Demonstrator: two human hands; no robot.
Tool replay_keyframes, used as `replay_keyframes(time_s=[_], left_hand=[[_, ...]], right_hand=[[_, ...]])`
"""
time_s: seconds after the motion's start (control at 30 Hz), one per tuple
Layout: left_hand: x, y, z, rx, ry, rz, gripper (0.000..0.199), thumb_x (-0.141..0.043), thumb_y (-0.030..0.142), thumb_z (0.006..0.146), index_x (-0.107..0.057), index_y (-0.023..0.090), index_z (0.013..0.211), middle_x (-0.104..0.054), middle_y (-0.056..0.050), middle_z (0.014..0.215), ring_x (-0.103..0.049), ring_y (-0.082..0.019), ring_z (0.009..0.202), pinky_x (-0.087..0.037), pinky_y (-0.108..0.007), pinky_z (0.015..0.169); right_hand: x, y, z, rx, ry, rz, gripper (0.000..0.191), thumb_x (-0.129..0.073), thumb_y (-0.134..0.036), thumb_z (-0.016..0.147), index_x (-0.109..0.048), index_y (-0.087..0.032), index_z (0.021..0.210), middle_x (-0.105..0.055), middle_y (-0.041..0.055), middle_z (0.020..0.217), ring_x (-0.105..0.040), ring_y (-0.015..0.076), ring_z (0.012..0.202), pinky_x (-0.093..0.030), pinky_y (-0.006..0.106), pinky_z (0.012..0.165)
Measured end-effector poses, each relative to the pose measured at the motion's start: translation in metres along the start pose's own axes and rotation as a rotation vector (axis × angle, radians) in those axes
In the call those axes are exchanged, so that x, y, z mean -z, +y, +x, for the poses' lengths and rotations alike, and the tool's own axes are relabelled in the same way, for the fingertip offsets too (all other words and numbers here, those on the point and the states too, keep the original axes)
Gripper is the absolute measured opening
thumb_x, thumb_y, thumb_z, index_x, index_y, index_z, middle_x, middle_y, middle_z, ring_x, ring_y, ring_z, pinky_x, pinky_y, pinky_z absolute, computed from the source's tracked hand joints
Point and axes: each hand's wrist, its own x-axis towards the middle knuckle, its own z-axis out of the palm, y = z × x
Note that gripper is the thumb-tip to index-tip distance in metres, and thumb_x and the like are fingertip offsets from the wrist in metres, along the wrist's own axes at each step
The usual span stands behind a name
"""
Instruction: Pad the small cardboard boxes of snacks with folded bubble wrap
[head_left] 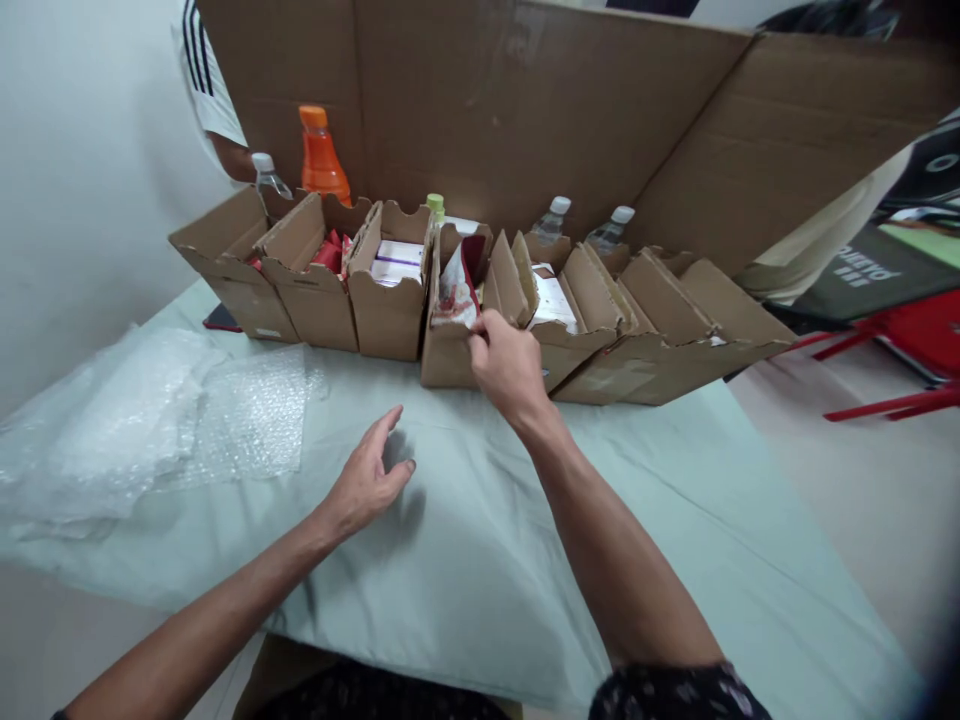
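Note:
My right hand (510, 362) is at the front of a middle cardboard bin (454, 358), its fingers pinched on the lower corner of a red and white packet (459, 290). The packet leans upright in that bin, its lower part hidden by the front wall. Above the green tablecloth (480, 560), my left hand (373, 475) hovers with thumb and fingers apart, holding nothing. To the left of the packet's bin, another bin holds white boxes with a purple stripe (396, 262). A white box (553, 300) stands in the bin to the right.
Bubble wrap sheets (172, 420) lie at the left. Behind the row of bins stand an orange bottle (322, 160), several clear bottles and a tall cardboard panel (480, 100). A red stool (915, 350) is at the right; a person's sleeve (210, 80) shows at the back left.

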Motion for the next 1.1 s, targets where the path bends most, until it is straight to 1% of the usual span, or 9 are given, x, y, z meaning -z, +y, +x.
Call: replay_keyframes(time_s=[0.17,0.23,0.33,0.43,0.53,0.63,0.73,0.97,1.1], left_hand=[[0.011,-0.009,-0.016,0.016,0.178,-0.068,0.081,-0.063,0.032,0.085,-0.033,0.017,0.158,-0.045,-0.021,0.161,-0.046,-0.036,0.149,-0.039,-0.059,0.121],[0.013,-0.01,-0.02,-0.008,0.2,-0.085,0.082,-0.064,0.034,0.085,-0.032,0.019,0.16,-0.044,-0.02,0.162,-0.046,-0.036,0.149,-0.04,-0.06,0.12],[0.014,-0.007,-0.029,-0.054,0.154,-0.111,0.086,-0.067,0.036,0.084,-0.03,0.023,0.161,-0.041,-0.018,0.165,-0.044,-0.036,0.151,-0.039,-0.059,0.122],[0.01,-0.002,-0.042,-0.074,0.038,-0.144,0.086,-0.067,0.034,0.082,-0.033,0.026,0.161,-0.04,-0.014,0.167,-0.042,-0.035,0.152,-0.037,-0.057,0.124],[0.002,0.001,-0.059,-0.078,-0.097,-0.189,0.085,-0.064,0.029,0.081,-0.037,0.028,0.161,-0.041,-0.01,0.167,-0.039,-0.035,0.154,-0.037,-0.054,0.126],[-0.01,0.003,-0.073,-0.123,-0.174,-0.204,0.087,-0.062,0.022,0.078,-0.038,0.03,0.161,-0.043,-0.006,0.166,-0.037,-0.036,0.155,-0.033,-0.057,0.128],[-0.022,0.006,-0.069,-0.173,-0.12,-0.17,0.091,-0.062,0.018,0.074,-0.037,0.03,0.161,-0.043,-0.006,0.165,-0.034,-0.037,0.156,-0.029,-0.059,0.129],[-0.028,0.02,0.025,-0.195,-0.061,-0.247,0.076,-0.065,0.026,0.074,-0.049,0.019,0.148,-0.058,-0.013,0.15,-0.051,-0.034,0.143,-0.046,-0.047,0.117],[-0.02,0.019,0.052,-0.145,-0.009,-0.251,0.075,-0.064,0.026,0.074,-0.049,0.02,0.146,-0.061,-0.011,0.145,-0.057,-0.032,0.134,-0.049,-0.047,0.112]], right_hand=[[0.08,-0.003,-0.134,0.029,-0.062,0.154,0.017,-0.055,-0.026,0.093,-0.072,-0.03,0.092,-0.074,0.0005,0.075,-0.068,0.0192,0.061,-0.052,0.031,0.06],[0.113,0.017,-0.18,0.02,-0.075,0.188,0.014,-0.063,-0.031,0.089,-0.075,-0.034,0.095,-0.078,0.003,0.082,-0.073,0.0242,0.067,-0.057,0.036,0.062],[0.153,0.06,-0.237,-0.214,0.101,0.208,0.022,-0.068,-0.038,0.086,-0.076,-0.04,0.107,-0.08,0.0087,0.1,-0.077,0.033,0.087,-0.061,0.046,0.072],[0.169,0.09,-0.281,-0.449,0.178,0.358,0.072,-0.072,-0.048,0.083,-0.051,-0.043,0.151,-0.067,0.0143,0.141,-0.07,0.0402,0.119,-0.061,0.053,0.086],[0.151,0.096,-0.309,-0.582,0.046,0.377,0.088,-0.076,-0.056,0.077,-0.047,-0.036,0.157,-0.058,0.0154,0.153,-0.063,0.044,0.131,-0.058,0.056,0.097],[0.115,0.092,-0.311,-0.522,-0.07,0.344,0.07,-0.079,-0.059,0.073,-0.07,-0.03,0.135,-0.072,0.0147,0.134,-0.066,0.0441,0.124,-0.054,0.059,0.105],[0.086,0.09,-0.283,-0.455,-0.079,0.357,0.056,-0.078,-0.06,0.076,-0.076,-0.027,0.122,-0.078,0.013,0.117,-0.068,0.0414,0.119,-0.051,0.061,0.109],[0.056,0.113,-0.163,-0.307,-0.121,0.5,0.05,-0.082,-0.056,0.074,-0.075,-0.02,0.109,-0.079,0.0131,0.115,-0.072,0.0381,0.109,-0.058,0.053,0.096],[0.051,0.129,-0.142,-0.291,-0.188,0.554,0.046,-0.082,-0.053,0.075,-0.074,-0.018,0.105,-0.08,0.0119,0.105,-0.074,0.0325,0.096,-0.061,0.047,0.085]])
